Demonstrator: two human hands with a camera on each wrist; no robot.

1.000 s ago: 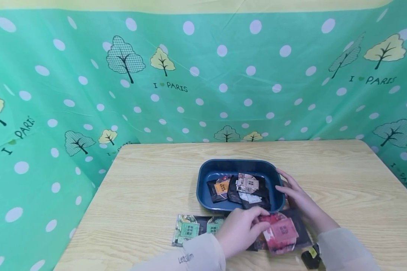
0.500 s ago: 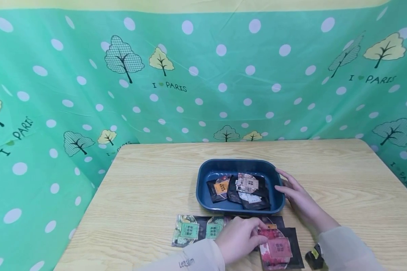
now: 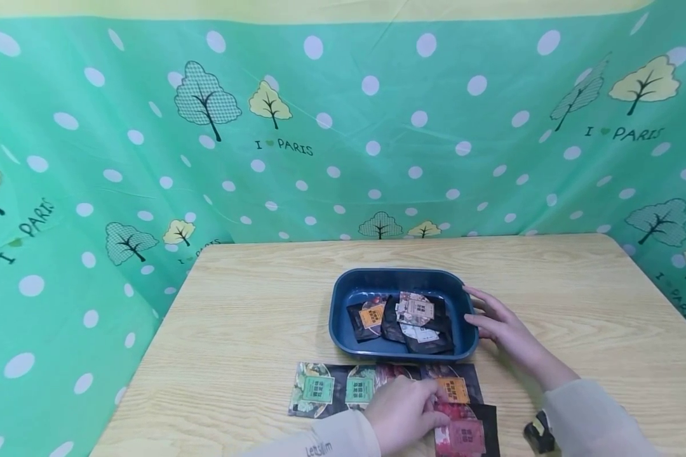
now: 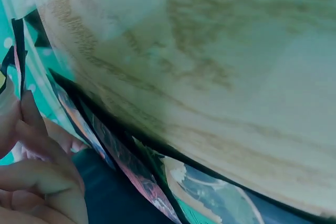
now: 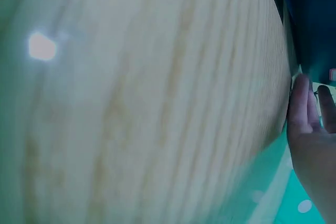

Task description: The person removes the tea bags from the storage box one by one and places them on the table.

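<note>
L hand (image 3: 403, 412) is on nr side of bin (image 3: 389, 280), thumb & fingers bent w/ tips close tog., pinching red pkt (image 3: 465, 437) at its left edge. Red pkt is nr side of bin, twd its right end, covering near edge of orange pkt (image 3: 453, 386); L wrist view has it edge-on btwn fingertips. Can't tell if it touches table (image 3: 251, 311).

R hand (image 3: 509, 336) is at bin's right end: fingers fairly straight, spread from thumb, touching bin's side w/o curling round it.

Row just nr side of bin, L to R: 2 green pkts (image 3: 318, 388), dk red pkt (image 3: 397, 371) partly hidden by L hand, then orange pkt.

In bin: sm. orange-label pkt (image 3: 370, 316) on left, pale-label pkts (image 3: 418, 309) overlapping twd right. Blk thing (image 3: 540, 435), too unclear to ID, off bin's near right, by R sleeve (image 3: 594, 419). Green cloth (image 3: 343, 158) behind bin.
</note>
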